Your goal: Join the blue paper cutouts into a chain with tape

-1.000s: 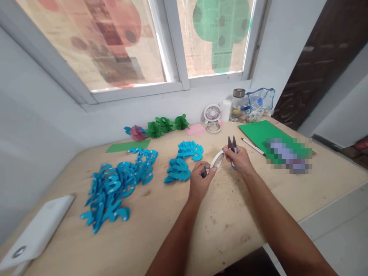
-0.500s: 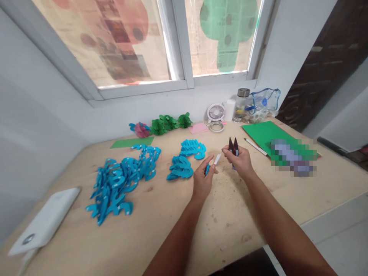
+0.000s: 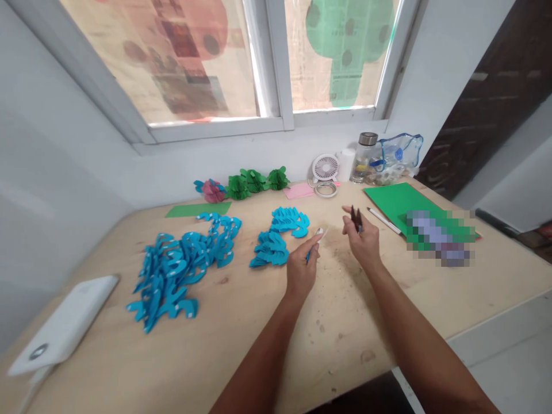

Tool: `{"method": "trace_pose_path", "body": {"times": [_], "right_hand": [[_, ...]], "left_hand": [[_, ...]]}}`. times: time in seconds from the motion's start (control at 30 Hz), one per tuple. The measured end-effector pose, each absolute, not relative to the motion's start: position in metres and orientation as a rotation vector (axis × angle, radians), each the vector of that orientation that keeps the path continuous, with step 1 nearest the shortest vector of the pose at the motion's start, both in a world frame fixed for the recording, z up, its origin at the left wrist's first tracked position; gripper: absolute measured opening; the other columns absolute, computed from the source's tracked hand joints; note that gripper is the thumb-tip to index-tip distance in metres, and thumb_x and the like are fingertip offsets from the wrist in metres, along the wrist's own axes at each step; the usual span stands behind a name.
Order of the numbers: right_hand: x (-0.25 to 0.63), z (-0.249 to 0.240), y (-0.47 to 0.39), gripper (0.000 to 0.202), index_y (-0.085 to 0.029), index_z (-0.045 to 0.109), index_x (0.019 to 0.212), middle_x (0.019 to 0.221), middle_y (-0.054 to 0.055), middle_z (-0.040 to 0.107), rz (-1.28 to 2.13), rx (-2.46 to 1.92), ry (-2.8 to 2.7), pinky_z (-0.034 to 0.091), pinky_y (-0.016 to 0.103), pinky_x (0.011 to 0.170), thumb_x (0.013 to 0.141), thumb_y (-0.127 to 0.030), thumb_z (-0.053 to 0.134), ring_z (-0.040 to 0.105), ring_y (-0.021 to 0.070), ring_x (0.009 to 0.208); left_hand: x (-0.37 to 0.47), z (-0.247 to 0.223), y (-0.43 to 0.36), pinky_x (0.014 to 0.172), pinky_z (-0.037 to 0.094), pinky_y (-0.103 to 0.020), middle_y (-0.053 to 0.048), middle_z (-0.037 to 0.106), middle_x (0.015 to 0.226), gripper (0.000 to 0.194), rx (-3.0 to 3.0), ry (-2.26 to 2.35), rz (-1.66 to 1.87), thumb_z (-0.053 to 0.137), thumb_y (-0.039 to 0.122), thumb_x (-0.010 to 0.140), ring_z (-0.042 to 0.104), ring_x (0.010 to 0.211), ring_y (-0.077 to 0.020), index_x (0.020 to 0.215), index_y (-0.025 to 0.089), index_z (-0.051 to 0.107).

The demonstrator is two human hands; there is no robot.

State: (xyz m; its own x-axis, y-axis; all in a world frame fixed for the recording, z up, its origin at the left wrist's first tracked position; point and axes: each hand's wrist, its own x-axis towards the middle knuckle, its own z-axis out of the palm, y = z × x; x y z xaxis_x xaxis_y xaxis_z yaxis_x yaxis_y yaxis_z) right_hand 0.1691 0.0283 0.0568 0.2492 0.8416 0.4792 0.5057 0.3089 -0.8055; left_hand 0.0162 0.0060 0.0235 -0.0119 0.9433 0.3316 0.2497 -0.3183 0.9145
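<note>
My left hand (image 3: 302,267) is closed on a blue paper piece (image 3: 309,253), mostly hidden by the fingers. A narrow white strip (image 3: 319,232), perhaps tape, sticks out past its fingertips. Wrapped in my right hand (image 3: 363,238) is a pair of small scissors (image 3: 356,217), dark pointed blades up and slightly apart. A gap separates the two hands. Just left of my left hand sit two bunches of folded blue paper pieces, a near bunch (image 3: 269,250) and a far bunch (image 3: 290,221). Further left spreads a larger heap of blue curved paper pieces (image 3: 183,261) with white spots.
Along the wall stand green paper shapes (image 3: 255,180), a pink paper flower (image 3: 213,190), a small fan (image 3: 325,167), a tape roll (image 3: 325,189) and a glass bottle (image 3: 364,158). A pen (image 3: 383,220) and green sheets (image 3: 399,201) lie right. A white power bank (image 3: 64,325) lies left.
My right hand has moved slightly right, away from my left hand, and its scissors have turned. The white strip is now lower and mostly behind my left fingers.
</note>
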Motion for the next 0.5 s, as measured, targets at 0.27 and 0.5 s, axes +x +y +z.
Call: {"method": "trace_pose_path", "body": {"times": [0.27,0.5], "right_hand": [[0.1742,0.0452,0.0391,0.046,-0.014,0.059,0.08,0.046,-0.005,0.044,1.029,-1.324,-1.328,0.03,0.021,0.038,0.082,-0.055,0.039,0.039,0.0082,0.037],[0.1703,0.0484,0.0343,0.044,-0.016,0.056,0.083,0.046,-0.007,0.041,1.136,-1.214,-1.425,0.024,0.02,0.036,0.082,-0.057,0.039,0.034,0.0068,0.035]], "left_hand": [[0.0157,0.0216,0.0085,0.064,0.042,-0.022,0.001,0.06,0.063,0.032,1.478,1.282,1.435,0.05,0.026,0.08,0.055,0.062,-0.0119,0.108,0.017,0.065],[0.0132,0.0253,0.0084,0.06,0.041,-0.021,0.0,0.06,0.063,0.034,1.51,1.29,1.416,0.05,0.029,0.081,0.053,0.06,-0.011,0.109,0.016,0.064]]}}
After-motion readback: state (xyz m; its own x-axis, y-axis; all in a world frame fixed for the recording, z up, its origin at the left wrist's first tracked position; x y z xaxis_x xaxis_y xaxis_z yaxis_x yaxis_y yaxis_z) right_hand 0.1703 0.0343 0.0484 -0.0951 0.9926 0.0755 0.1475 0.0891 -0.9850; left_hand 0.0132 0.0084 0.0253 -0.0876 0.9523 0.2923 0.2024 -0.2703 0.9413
